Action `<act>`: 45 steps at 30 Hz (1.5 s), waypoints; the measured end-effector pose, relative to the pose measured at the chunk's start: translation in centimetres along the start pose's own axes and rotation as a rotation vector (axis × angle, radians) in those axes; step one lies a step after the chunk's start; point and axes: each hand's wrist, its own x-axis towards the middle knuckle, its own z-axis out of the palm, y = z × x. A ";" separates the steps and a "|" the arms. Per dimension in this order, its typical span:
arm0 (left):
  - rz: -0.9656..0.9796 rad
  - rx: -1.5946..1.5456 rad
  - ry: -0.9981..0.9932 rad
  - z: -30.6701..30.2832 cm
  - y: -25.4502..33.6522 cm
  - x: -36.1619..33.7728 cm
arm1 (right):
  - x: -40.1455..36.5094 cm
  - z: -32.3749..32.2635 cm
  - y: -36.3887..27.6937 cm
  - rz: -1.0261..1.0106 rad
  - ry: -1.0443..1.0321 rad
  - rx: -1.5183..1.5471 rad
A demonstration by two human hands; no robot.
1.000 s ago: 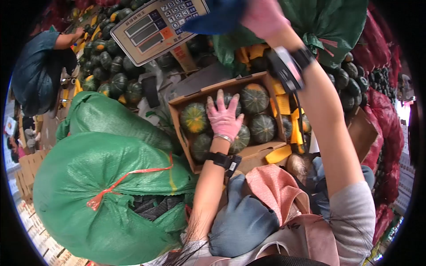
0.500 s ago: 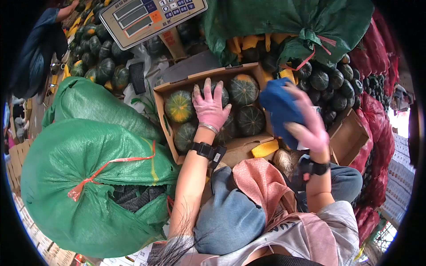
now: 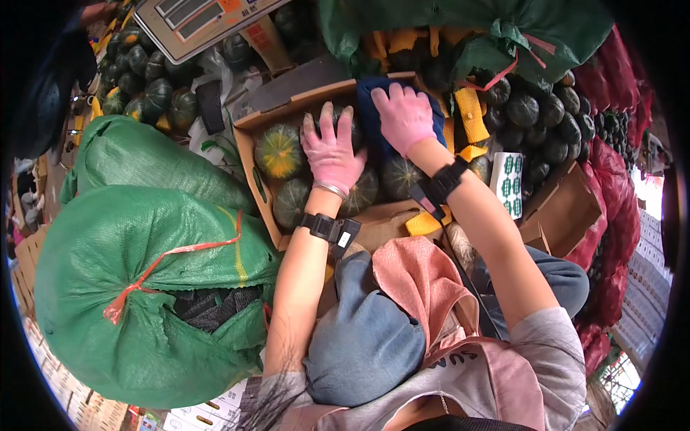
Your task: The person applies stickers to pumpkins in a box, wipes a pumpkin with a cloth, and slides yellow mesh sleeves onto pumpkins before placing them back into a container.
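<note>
Several dark green squashes lie in a cardboard box [image 3: 253,188] in front of me; one squash [image 3: 279,151] has a yellow patch. My left hand [image 3: 334,156], in a pink glove with worn fingertips, rests with spread fingers on a squash in the middle of the box. Under my right hand [image 3: 405,117], also pink-gloved, is a blue cloth [image 3: 369,123], pressed down over the box's back right part. The cloth hides whatever lies beneath it. Just in front of it shows another squash [image 3: 400,177].
Green sacks [image 3: 136,287] bulge on the left. A digital scale [image 3: 208,25] stands at the back left. Loose squashes [image 3: 539,118] are heaped behind the box, beside yellow foam nets [image 3: 471,115]. To the right are a sheet of green stickers [image 3: 507,185] and another cardboard box [image 3: 564,208].
My right hand has swung left with the blue cloth, from beyond the box's right edge onto the squashes inside. My left hand stays spread over the middle squash.
</note>
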 end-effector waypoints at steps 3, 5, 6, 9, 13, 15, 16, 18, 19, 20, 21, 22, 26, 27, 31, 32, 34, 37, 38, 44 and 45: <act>-0.006 0.016 0.011 0.0 0.1 0.1 | -0.6 0.5 -0.9 0.142 -0.025 -0.046; -0.044 0.019 0.016 0.3 0.5 0.3 | -1.1 0.6 -1.4 0.292 -0.088 -0.047; -0.079 0.031 0.021 0.5 0.7 0.3 | -1.3 0.4 -1.6 0.288 -0.095 -0.048; -0.086 0.059 -0.003 0.4 0.8 0.3 | -2.1 -0.3 -2.3 0.450 -0.304 0.058; -0.079 0.168 -0.042 0.5 0.7 0.5 | -2.3 -3.1 -2.1 0.434 -0.568 0.279; -0.063 0.185 -0.108 -0.1 0.6 1.0 | -2.8 -2.2 0.0 0.269 -0.827 0.475; -0.055 0.200 -0.175 -0.5 0.7 1.6 | -4.3 -0.2 2.2 -0.605 -0.735 0.364; 0.073 0.243 -0.432 -2.3 1.4 4.4 | -7.9 0.7 4.7 -0.676 -0.741 1.110; 0.049 0.164 -0.531 -2.8 2.1 5.7 | -10.3 -0.1 4.7 -0.523 -0.765 1.428; 0.023 0.084 -0.634 -2.8 2.8 6.4 | -12.8 -1.6 5.6 0.012 -1.098 1.815; -0.002 0.129 -0.576 -1.8 3.3 6.5 | -15.1 -2.8 5.9 -0.010 -0.913 1.688; 0.005 0.131 -0.577 -1.7 3.9 6.9 | -17.2 -3.9 5.9 -0.028 -0.730 1.557; -0.080 0.156 -0.796 -2.1 5.1 8.9 | -25.6 -0.6 5.8 0.573 -0.247 2.548; -0.091 0.138 -0.784 -2.6 5.2 9.0 | -25.4 -0.8 5.7 0.610 -0.179 2.432; -0.068 0.062 -0.707 -2.4 5.5 8.5 | -26.9 2.0 6.6 0.463 -0.165 2.572; -0.056 0.048 -0.693 -2.1 5.5 8.3 | -26.0 0.9 6.0 0.458 -0.144 2.575; -0.036 -0.026 -0.648 -1.3 5.8 7.5 | -21.3 -4.5 4.2 0.929 0.195 2.403; 0.035 -0.248 -0.451 -1.5 4.9 5.8 | -16.3 -8.3 3.7 0.781 0.264 2.475; 0.097 -0.390 -0.299 -1.9 4.6 5.2 | -15.2 -8.8 3.8 0.729 0.297 2.175; 0.211 -1.246 -0.236 -3.2 3.2 1.7 | -5.9 -12.0 -1.9 0.027 0.416 0.372; -0.057 -1.660 -0.318 -3.9 3.6 1.3 | -5.2 -12.0 -3.3 0.095 0.363 0.356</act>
